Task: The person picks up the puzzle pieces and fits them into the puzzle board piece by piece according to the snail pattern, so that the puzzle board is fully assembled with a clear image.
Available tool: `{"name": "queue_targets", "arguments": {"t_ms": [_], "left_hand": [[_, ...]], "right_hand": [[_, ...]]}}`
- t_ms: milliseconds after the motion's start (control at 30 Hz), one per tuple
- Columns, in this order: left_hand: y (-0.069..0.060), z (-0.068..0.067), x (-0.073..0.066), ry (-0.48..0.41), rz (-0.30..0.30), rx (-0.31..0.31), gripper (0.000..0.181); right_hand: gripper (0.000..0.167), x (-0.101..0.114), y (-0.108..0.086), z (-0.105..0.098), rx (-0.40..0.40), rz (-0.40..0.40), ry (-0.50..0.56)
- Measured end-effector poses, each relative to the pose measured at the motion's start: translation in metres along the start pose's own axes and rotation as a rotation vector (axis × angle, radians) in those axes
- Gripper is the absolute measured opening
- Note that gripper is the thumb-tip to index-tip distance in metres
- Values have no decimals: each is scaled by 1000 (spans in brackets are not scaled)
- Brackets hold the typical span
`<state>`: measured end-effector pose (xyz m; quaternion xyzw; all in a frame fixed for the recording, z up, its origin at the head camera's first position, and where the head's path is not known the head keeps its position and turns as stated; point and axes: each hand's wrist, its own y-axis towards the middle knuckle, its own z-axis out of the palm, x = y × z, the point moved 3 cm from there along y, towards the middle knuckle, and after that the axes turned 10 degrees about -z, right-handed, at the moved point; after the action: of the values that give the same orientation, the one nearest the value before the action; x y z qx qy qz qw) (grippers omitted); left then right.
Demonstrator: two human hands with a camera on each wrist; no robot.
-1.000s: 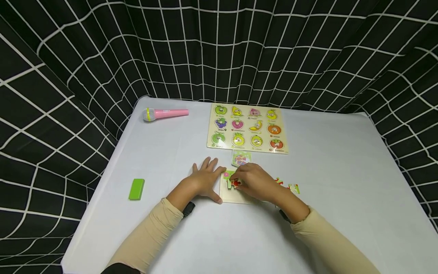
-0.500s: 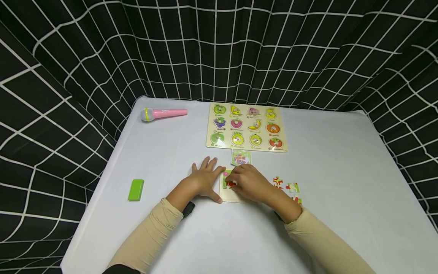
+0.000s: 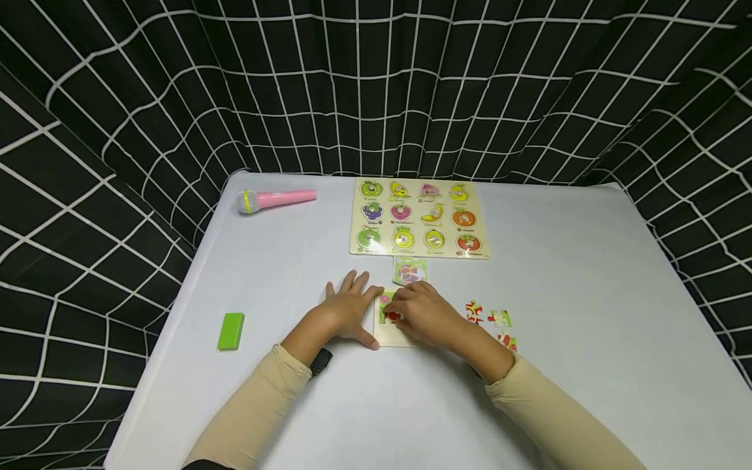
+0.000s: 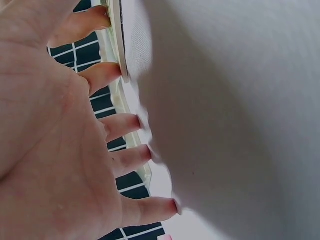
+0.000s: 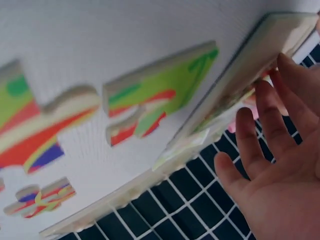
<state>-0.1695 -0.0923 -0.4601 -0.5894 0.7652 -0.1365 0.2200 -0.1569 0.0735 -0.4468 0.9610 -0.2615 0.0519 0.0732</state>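
Note:
In the head view my left hand (image 3: pixel 346 310) lies spread on the table, thumb and index fingertip at the left edge of a small pale wooden puzzle tray (image 3: pixel 384 338). The left wrist view shows its fingers straight, with fingertips down on the cloth and the tray edge. My right hand (image 3: pixel 425 314) is over the tray, pinching a red-and-green jigsaw piece (image 3: pixel 392 317) between thumb and fingers. That piece sits low in the tray beside a green piece with a pink spot (image 3: pixel 385 299). The right hand hides the tray's right part.
Several loose jigsaw pieces (image 3: pixel 501 318) lie right of the tray. A small picture puzzle (image 3: pixel 410 269) sits behind it, below a fruit peg board (image 3: pixel 417 227). A pink toy microphone (image 3: pixel 286 198) lies at back left and a green block (image 3: pixel 231 331) at left.
My right hand has shifted a little left with the jigsaw piece, which has gone from tilted to nearly flat in the tray. The left hand keeps its place at the tray edge.

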Motion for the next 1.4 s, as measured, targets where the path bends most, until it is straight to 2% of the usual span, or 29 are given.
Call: {"name": "queue_targets", "arguments": {"t_ms": [167, 300, 467, 633, 767, 967, 1133, 1400], "left_hand": [[-1, 3, 1, -10, -5, -10, 112], [-1, 2, 0, -22, 5, -26, 112], [-1, -1, -1, -36, 13, -31, 112], [-3, -1, 0, -41, 16, -31, 111], [-2, -1, 0, -32, 19, -26, 111], [-2, -1, -3, -39, 20, -23, 111], [-1, -1, -2, -36, 23, -25, 111], [-2, -1, -2, -40, 21, -15, 111]], "right_hand": [[30, -6, -9, -8, 36, -1, 96], [32, -21, -29, -22, 19, 73, 151], [31, -42, -64, -34, -8, 176, 154], [29, -60, -97, -33, -20, 234, 142], [28, -68, -115, -30, -15, 273, 114], [24, -74, -124, -24, -19, 291, 119], [23, -77, -123, -22, -41, 287, 118], [27, -77, -116, -25, -11, 249, 57]]}}
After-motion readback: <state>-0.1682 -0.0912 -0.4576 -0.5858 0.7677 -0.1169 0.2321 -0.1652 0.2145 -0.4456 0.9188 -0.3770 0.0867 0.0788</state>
